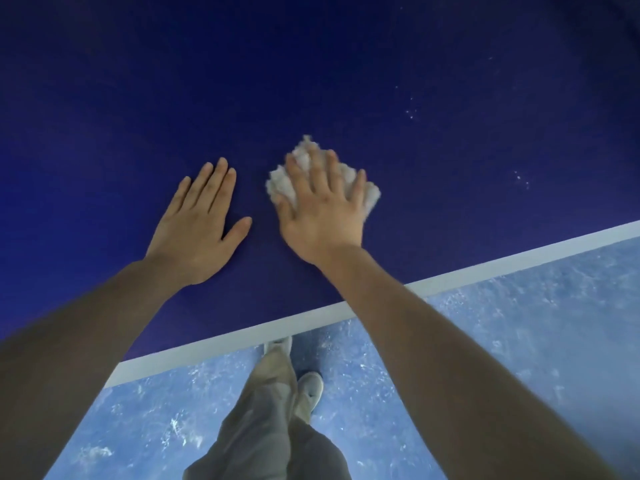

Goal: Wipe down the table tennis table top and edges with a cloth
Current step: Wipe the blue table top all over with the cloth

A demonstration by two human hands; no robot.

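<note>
The right hand (320,216) lies palm-down on a white cloth (298,178), its fingers straight and spread, pressing the wad flat against the worktop (346,81) rather than curling round it, so the grip is open. The cloth is fluffy and crumpled, bunched into a rough lump; tufts show past the fingertips, between the fingers and at both sides of the palm. Its edges look slightly blurred, so the weave cannot be told.

Just beside it, to the left and apart from the cloth, the left hand (199,223) rests flat on the same surface, fingers straight and close together, thumb angled out toward the right hand; its grip is open too and holds nothing. Both forearms are bare and reach forward from the lower corners of the view.

The worktop is the deep blue, matte top of a table tennis table, with a few pale specks (521,178) scattered to the right of the cloth. A white edge line (485,268) runs diagonally along the near border. Below it lies a mottled light-blue floor (519,341), where the person's loose grey-green trousers (266,410) and pale shoes (310,386) show.
</note>
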